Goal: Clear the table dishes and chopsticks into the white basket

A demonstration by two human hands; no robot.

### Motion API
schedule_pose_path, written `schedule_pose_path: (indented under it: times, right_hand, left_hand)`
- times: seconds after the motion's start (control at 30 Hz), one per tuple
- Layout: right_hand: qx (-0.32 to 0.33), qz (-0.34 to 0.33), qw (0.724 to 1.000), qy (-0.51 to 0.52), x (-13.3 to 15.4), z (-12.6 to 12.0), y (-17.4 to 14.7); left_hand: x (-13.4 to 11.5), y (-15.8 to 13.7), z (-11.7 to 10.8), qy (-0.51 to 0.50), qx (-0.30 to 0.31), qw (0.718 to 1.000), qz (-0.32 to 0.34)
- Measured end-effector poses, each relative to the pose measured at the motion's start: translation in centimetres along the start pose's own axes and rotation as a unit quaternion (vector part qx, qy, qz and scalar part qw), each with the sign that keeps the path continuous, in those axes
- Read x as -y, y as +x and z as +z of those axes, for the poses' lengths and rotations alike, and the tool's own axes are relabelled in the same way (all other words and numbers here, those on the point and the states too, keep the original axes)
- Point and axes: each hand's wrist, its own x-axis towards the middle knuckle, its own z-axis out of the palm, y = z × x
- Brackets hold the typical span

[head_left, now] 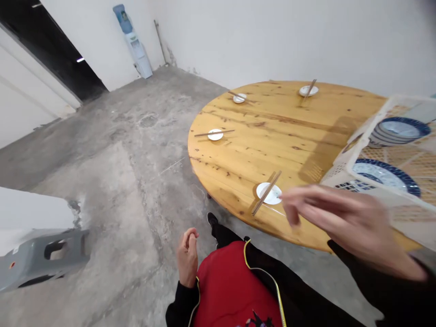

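Note:
My right hand (344, 220) is over the near side of the round wooden table, blurred by motion. Its fingers are bent and partly apart, and nothing shows between them. Just left of its fingertips lies a small white dish (274, 196) with a pair of chopsticks (266, 193) laid across it at a slant. Low beside my body, away from the table, my left hand (187, 256) is loosely closed with curled fingers; no object is visible in it. Farther around the table, chopsticks also rest across a left dish (215, 137), a back-left dish (239, 98) and a back dish (310, 92).
A white plastic crate (354, 159) stands on the table (248, 154) at right, holding stacked blue-rimmed bowls (403, 129) and plates (384, 175). A grey stool (30, 256) is at lower left. A water dispenser (138, 52) stands by the far wall, near a dark doorway (51, 50).

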Motion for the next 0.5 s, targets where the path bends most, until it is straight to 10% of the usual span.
schedule_pose_path:
  times: [0.1, 0.17, 0.3, 0.5]
  right_hand:
    - [-0.019, 0.164, 0.937, -0.307, -6.4, 4.3, 2.0]
    - [0.078, 0.253, 0.872, -0.412, -11.1, 6.7, 2.6]
    - [0.135, 0.355, 0.835, -0.398, -16.9, 9.7, 2.8]
    - [0.063, 0.464, 0.824, -0.320, -18.0, 12.5, 4.7]
  left_hand:
    - [-0.2, 2.6, 0.2, 0.034, 0.029, 0.999, 0.013]
    - [-0.2, 5.1, 0.3, 0.052, 0.046, 0.997, 0.017]
    - [-1.6, 11.6, 0.5, 0.103, 0.100, 0.989, 0.041]
    - [-7.0, 23.4, 2.5, 0.209, 0.205, 0.940, 0.176]
